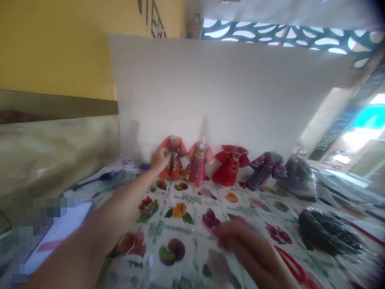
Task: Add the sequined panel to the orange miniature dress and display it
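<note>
My left hand [160,159] reaches far forward, its fingers closed at the sleeve of a small orange doll dress [173,168] with a gold-patterned front. Beside that dress a pink doll dress [199,164], a red doll dress [229,168] and a purple doll dress [266,170] lean in a row against the white wall. Nearer to me, my right hand [237,237] hovers low over the fruit-printed tablecloth [192,245], smeared by motion. A bright pink edge shows by its fingertips; I cannot tell whether the hand holds it.
A red loop-shaped handle [291,263] lies right of my right hand. Farther right sits a dark plastic-wrapped bundle [331,230], with a clear bag of dark stuff [300,176] behind it. A white sheet [60,233] lies at the left. The white wall [210,92] bounds the back.
</note>
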{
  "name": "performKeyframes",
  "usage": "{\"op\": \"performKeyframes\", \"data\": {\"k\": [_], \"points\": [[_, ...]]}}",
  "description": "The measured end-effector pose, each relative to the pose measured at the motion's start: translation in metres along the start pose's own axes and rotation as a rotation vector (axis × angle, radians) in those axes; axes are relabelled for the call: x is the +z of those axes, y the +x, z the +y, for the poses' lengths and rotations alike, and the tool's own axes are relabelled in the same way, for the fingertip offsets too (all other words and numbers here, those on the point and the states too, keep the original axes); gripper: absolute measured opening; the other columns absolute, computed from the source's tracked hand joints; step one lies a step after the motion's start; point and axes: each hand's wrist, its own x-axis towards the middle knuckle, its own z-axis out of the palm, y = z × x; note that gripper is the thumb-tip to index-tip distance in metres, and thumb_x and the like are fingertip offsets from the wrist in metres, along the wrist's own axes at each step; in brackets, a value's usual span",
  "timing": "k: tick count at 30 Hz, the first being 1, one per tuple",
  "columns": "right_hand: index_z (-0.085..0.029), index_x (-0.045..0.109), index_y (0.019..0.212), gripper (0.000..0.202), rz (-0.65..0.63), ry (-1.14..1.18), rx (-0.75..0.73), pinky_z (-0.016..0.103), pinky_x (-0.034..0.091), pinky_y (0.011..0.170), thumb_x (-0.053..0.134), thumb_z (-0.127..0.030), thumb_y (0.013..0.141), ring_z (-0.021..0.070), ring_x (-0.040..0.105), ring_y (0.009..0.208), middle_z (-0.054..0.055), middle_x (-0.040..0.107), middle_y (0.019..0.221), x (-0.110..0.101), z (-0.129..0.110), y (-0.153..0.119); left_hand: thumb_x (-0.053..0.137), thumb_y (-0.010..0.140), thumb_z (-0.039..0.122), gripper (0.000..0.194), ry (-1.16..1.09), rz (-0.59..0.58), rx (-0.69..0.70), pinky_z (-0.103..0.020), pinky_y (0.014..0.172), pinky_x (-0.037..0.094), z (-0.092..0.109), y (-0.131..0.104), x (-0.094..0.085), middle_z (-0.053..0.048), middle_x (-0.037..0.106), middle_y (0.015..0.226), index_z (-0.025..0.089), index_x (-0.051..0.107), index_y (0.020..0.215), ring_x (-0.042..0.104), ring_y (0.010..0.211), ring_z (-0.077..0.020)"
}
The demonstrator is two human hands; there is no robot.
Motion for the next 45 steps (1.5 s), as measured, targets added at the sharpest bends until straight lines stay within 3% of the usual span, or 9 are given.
{"op": "performKeyframes", "data": {"k": [3, 5, 11, 16, 24, 28, 34, 40, 45], "points": [[-0.025, 0.067, 0.107, 0.019, 0.049, -0.154, -0.189, 0.027, 0.056, 0.074, 0.050, -0.029, 0.098, 0.0164, 0.066, 0.081, 0.004, 0.070, 0.092, -0.009, -0.010, 0.061, 0.058, 0.095, 0.039, 0.026, -0.059, 0.037, -0.055, -0.040, 0.086, 0.053, 0.005, 0.001, 0.008, -0.007, 0.069, 0.100, 0.016, 0.064, 0.106, 0.066, 0.090, -0.0197], [-0.022, 0.063, 0.116, 0.022, 0.097, -0.219, -0.294, 0.030, 0.055, 0.082, 0.052, -0.026, 0.097, 0.0176, 0.065, 0.092, 0.007, 0.068, 0.104, -0.008, -0.015, 0.109, 0.058, 0.093, 0.039, 0.026, -0.097, 0.071, -0.085, -0.039, 0.083, 0.052, 0.008, 0.001, 0.011, -0.008, 0.070, 0.097, 0.018, 0.064, 0.107, 0.068, 0.089, -0.0222], [-0.017, 0.060, 0.120, 0.033, 0.184, -0.429, -0.534, 0.037, 0.054, 0.083, 0.051, -0.013, 0.088, 0.0211, 0.063, 0.099, 0.012, 0.062, 0.119, 0.019, -0.010, 0.231, 0.057, 0.088, 0.033, 0.024, -0.183, 0.142, -0.117, -0.037, 0.080, 0.050, 0.005, 0.001, 0.016, -0.009, 0.071, 0.098, 0.021, 0.061, 0.109, 0.069, 0.087, -0.0258], [-0.018, 0.056, 0.125, 0.038, 0.233, -0.382, -0.468, 0.041, 0.056, 0.085, 0.053, -0.017, 0.087, 0.0255, 0.063, 0.106, 0.015, 0.060, 0.126, 0.041, 0.013, 0.278, 0.057, 0.087, 0.030, 0.022, -0.240, 0.167, -0.079, -0.034, 0.081, 0.050, -0.002, -0.001, 0.017, -0.006, 0.071, 0.096, 0.021, 0.060, 0.107, 0.067, 0.086, -0.0225], [-0.014, 0.058, 0.123, 0.036, 0.305, -0.414, -0.295, 0.043, 0.049, 0.098, 0.050, -0.017, 0.088, 0.0267, 0.060, 0.112, 0.018, 0.062, 0.123, 0.041, 0.020, 0.346, 0.055, 0.088, 0.025, 0.018, -0.290, 0.188, -0.012, -0.032, 0.080, 0.049, 0.001, -0.006, 0.016, -0.003, 0.069, 0.090, 0.022, 0.062, 0.104, 0.065, 0.080, -0.0191], [-0.013, 0.065, 0.113, 0.029, 0.280, -0.426, -0.227, 0.041, 0.047, 0.097, 0.052, -0.020, 0.088, 0.0257, 0.063, 0.107, 0.017, 0.066, 0.120, 0.047, 0.022, 0.369, 0.054, 0.087, 0.024, 0.015, -0.295, 0.184, 0.030, -0.030, 0.077, 0.049, -0.005, -0.011, 0.013, -0.002, 0.068, 0.086, 0.021, 0.062, 0.100, 0.064, 0.078, -0.0183], [-0.018, 0.070, 0.088, 0.020, 0.239, -0.409, -0.210, 0.035, 0.048, 0.085, 0.050, -0.018, 0.089, 0.0212, 0.064, 0.089, 0.008, 0.073, 0.096, 0.058, 0.020, 0.370, 0.054, 0.085, 0.021, 0.011, -0.285, 0.168, 0.072, -0.030, 0.076, 0.048, -0.012, -0.016, 0.005, -0.002, 0.067, 0.082, 0.020, 0.063, 0.093, 0.063, 0.075, -0.0184], [-0.019, 0.068, 0.088, 0.018, 0.297, -0.377, -0.215, 0.034, 0.047, 0.083, 0.051, -0.015, 0.087, 0.0198, 0.064, 0.089, 0.007, 0.073, 0.096, 0.062, 0.022, 0.363, 0.053, 0.086, 0.021, 0.011, -0.284, 0.176, 0.071, -0.030, 0.074, 0.046, -0.010, -0.018, -0.001, -0.002, 0.067, 0.079, 0.020, 0.064, 0.085, 0.062, 0.075, -0.0185], [-0.019, 0.068, 0.087, 0.016, 0.322, -0.354, -0.254, 0.033, 0.048, 0.083, 0.052, -0.014, 0.087, 0.0192, 0.065, 0.089, 0.006, 0.074, 0.095, 0.051, 0.006, 0.349, 0.054, 0.085, 0.022, 0.012, -0.308, 0.197, 0.109, -0.028, 0.067, 0.044, -0.004, -0.032, -0.023, 0.000, 0.065, 0.073, 0.019, 0.065, 0.082, 0.059, 0.068, -0.0165]]}}
